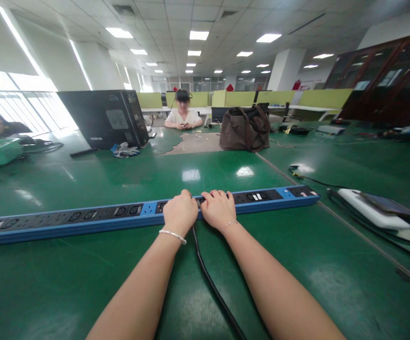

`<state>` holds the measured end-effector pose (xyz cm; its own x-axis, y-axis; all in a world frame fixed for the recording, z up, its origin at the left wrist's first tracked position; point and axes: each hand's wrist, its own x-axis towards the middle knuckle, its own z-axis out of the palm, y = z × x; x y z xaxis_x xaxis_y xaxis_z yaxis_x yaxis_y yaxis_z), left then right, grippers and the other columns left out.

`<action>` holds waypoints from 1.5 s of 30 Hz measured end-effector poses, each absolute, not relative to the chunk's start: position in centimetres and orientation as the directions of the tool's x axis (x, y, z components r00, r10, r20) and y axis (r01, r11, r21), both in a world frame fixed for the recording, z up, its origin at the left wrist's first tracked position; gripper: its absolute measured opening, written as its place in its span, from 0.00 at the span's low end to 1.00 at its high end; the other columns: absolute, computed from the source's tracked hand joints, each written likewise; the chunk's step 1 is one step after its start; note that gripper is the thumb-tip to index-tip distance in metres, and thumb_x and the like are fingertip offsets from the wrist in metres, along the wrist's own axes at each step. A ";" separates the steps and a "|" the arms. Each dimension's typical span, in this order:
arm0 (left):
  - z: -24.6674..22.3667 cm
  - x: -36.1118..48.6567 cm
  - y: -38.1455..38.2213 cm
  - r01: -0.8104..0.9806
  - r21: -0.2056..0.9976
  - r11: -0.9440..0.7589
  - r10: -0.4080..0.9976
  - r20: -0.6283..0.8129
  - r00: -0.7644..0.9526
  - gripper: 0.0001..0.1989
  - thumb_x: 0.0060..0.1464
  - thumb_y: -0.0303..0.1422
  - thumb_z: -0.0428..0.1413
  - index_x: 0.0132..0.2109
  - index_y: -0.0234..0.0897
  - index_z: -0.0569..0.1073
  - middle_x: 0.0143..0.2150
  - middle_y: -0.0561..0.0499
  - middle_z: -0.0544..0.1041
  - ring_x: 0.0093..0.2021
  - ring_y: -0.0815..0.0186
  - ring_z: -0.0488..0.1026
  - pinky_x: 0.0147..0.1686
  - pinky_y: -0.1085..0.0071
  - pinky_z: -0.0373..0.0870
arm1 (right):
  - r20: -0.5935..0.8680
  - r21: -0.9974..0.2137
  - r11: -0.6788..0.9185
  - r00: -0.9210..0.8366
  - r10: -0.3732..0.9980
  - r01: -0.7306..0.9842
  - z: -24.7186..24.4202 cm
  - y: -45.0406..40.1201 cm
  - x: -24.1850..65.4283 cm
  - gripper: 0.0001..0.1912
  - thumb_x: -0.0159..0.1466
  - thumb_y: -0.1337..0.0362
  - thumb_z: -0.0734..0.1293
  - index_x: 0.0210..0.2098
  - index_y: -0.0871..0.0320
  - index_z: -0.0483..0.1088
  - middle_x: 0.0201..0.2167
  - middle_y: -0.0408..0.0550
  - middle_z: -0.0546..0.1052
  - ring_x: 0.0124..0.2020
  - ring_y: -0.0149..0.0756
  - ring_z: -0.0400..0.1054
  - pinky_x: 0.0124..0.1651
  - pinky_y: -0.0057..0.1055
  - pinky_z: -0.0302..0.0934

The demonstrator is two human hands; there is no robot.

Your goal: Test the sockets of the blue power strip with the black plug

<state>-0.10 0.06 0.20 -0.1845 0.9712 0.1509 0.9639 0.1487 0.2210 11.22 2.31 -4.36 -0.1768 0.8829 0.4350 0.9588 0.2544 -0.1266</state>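
L hand [180, 215] & R hand [219, 208] reach fwd side by side, backs up, fingers curled down over the power strip [148, 209]; tips hidden, can't tell if clamped. It lies flat on the desk [66, 283], long axis L–R, approx. parallel to the far edge; R end by the seam [368, 241], L end out of view. Black cable [211, 283] runs btwn wrists twd near side.

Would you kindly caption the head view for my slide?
Left hand and right hand on a blue power strip, black cable between.
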 end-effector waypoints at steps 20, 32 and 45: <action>0.2 -0.2 0.1 0.948 0.269 0.167 0.966 0.146 -0.212 0.16 0.55 0.37 0.42 0.43 0.38 0.70 0.38 0.43 0.77 0.39 0.56 0.74 0.37 0.63 0.67 | 0.415 -0.113 0.243 -0.176 0.893 0.964 -4.2 2.2 11.2 0.19 0.61 0.61 0.54 0.47 0.49 0.69 0.44 0.49 0.72 0.48 0.41 0.59 0.55 0.43 0.39; 0.2 -0.1 0.0 0.952 0.256 0.167 0.967 0.148 -0.209 0.15 0.55 0.37 0.42 0.43 0.38 0.70 0.38 0.43 0.77 0.39 0.56 0.75 0.37 0.62 0.67 | 0.425 -0.120 0.256 -0.184 0.886 0.959 -4.3 2.3 11.2 0.19 0.61 0.60 0.54 0.47 0.50 0.69 0.43 0.49 0.72 0.47 0.41 0.59 0.55 0.44 0.39; 0.5 -0.2 -0.3 0.957 0.241 0.161 0.967 0.154 -0.202 0.17 0.55 0.37 0.42 0.44 0.36 0.70 0.39 0.42 0.77 0.39 0.56 0.74 0.37 0.63 0.67 | 0.422 -0.093 0.255 -0.194 0.885 0.962 -4.2 2.1 11.2 0.20 0.62 0.60 0.52 0.49 0.49 0.67 0.45 0.49 0.71 0.49 0.41 0.58 0.55 0.44 0.38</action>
<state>-0.19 -0.30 0.47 -0.2016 0.9672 0.1545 0.9571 0.1610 0.2410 11.23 2.06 -4.17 -0.1940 0.8855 0.4222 0.9624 0.2552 -0.0931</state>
